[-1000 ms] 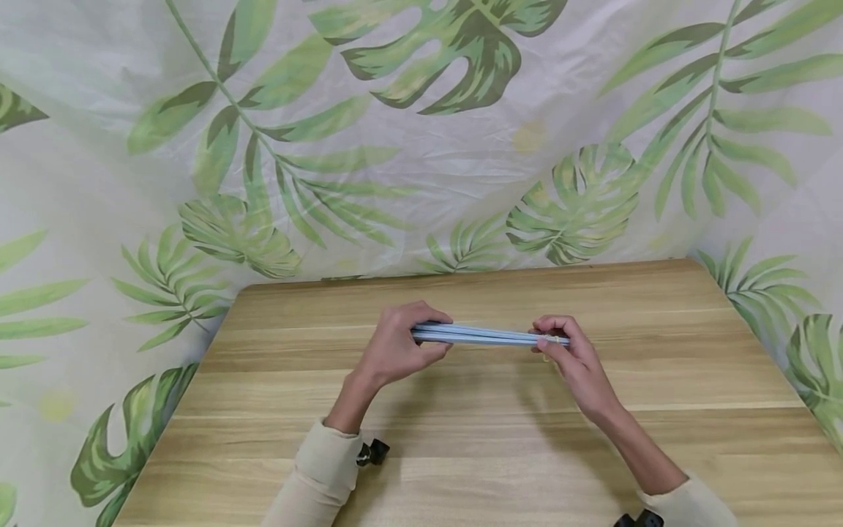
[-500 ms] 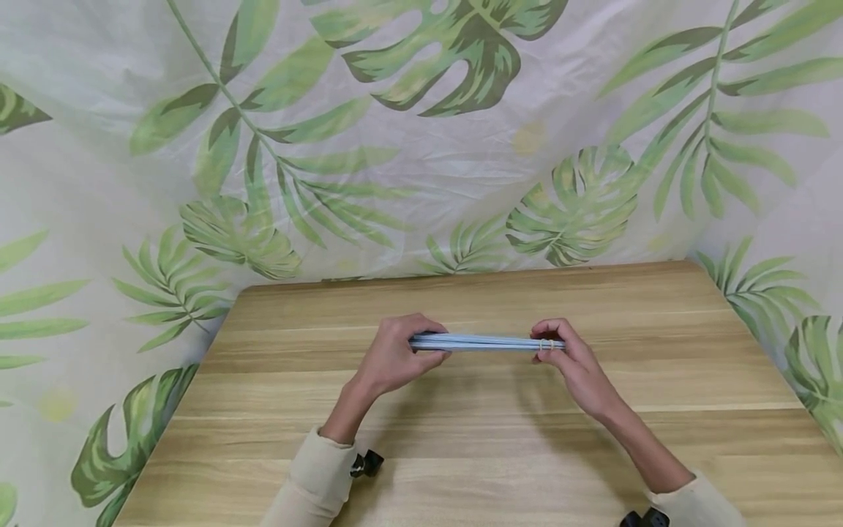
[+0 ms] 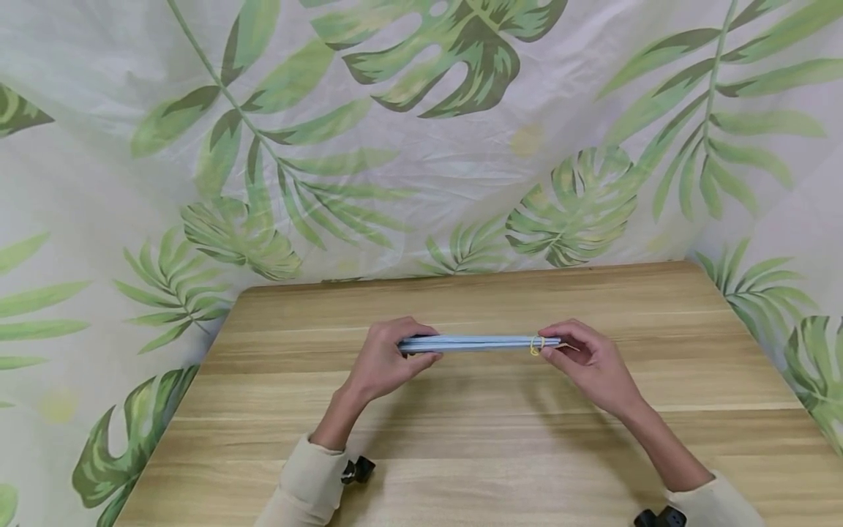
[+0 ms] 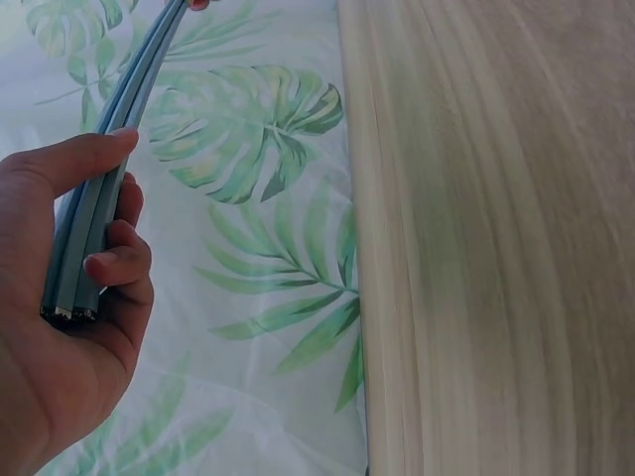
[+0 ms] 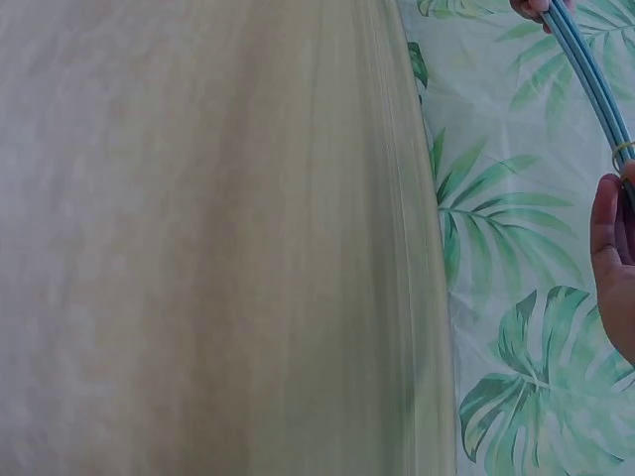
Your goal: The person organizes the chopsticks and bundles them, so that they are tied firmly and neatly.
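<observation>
A bundle of light blue chopsticks [image 3: 484, 342] is held level above the table, thick ends at left and thin tips at right. My left hand [image 3: 388, 359] grips the thick ends, with thumb and fingers around them. Their dark, squared butts show against the palm in the left wrist view. A thin yellow rubber band [image 3: 535, 345] loops around the bundle near the tips. My right hand [image 3: 596, 366] pinches at the band, thumb below and fingers above, and a yellow strand runs toward the fingers. The right wrist view catches only part of this hand.
Below the hands is a wood-grain table [image 3: 461, 468]. Behind it hangs a pale cloth [image 3: 421, 176] with green leaves, reaching down to the far edge. Small black cameras [image 3: 358, 470] sit at the beige sleeves [image 3: 303, 476].
The chopsticks and my left hand have shifted slightly left. My right hand has moved a little right, its fingers opening wider near the tips, and the rubber band now shows as a looser loop.
</observation>
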`<state>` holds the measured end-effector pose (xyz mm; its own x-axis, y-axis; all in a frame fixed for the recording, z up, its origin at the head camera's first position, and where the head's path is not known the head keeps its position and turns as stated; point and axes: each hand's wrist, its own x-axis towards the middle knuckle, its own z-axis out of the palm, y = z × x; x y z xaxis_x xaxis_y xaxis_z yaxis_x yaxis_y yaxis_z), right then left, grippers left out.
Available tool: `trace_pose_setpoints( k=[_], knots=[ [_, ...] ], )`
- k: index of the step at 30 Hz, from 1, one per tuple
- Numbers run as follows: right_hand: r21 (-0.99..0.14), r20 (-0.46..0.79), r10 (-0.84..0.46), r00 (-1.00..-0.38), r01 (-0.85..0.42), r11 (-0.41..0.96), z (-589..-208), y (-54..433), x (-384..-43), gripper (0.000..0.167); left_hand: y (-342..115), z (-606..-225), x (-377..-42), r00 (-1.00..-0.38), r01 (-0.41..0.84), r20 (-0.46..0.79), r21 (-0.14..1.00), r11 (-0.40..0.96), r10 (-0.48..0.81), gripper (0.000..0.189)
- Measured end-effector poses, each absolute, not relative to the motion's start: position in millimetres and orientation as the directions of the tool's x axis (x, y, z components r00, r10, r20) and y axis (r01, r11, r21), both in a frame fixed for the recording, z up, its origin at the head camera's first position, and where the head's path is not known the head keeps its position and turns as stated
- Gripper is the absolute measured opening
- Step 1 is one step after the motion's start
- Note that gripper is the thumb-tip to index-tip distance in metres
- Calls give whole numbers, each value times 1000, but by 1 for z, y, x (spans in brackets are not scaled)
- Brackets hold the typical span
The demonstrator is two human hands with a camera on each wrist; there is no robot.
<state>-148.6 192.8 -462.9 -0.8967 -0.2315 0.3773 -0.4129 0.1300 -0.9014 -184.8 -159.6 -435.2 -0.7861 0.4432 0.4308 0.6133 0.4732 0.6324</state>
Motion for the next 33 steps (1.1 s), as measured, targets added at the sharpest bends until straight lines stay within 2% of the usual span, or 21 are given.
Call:
trace_pose_setpoints(
  k=[12,20,26,28,30,33],
  knots=[
    [-805,497,-222,-839,-541,244,-463,191,-149,24,-160,-433,-183,-792,595,315,590,546,522,18],
    [-727,500,-323,-803,-593,348,-459,182,-148,26,-158,-437,-183,-751,650,366,559,515,550,16],
    [-744,433,-388,-814,-565,356,-451,174,-149,26,-155,-438,-182,-739,663,375,552,506,560,17],
    [-752,391,-398,-830,-537,382,-448,174,-148,31,-155,-437,-181,-738,665,372,543,513,563,17],
    [-746,372,-380,-847,-516,420,-446,176,-148,37,-157,-436,-181,-742,664,378,529,528,554,18],
    [-707,405,-343,-848,-528,470,-442,183,-147,36,-160,-434,-181,-749,660,391,512,550,535,19]
  ],
)
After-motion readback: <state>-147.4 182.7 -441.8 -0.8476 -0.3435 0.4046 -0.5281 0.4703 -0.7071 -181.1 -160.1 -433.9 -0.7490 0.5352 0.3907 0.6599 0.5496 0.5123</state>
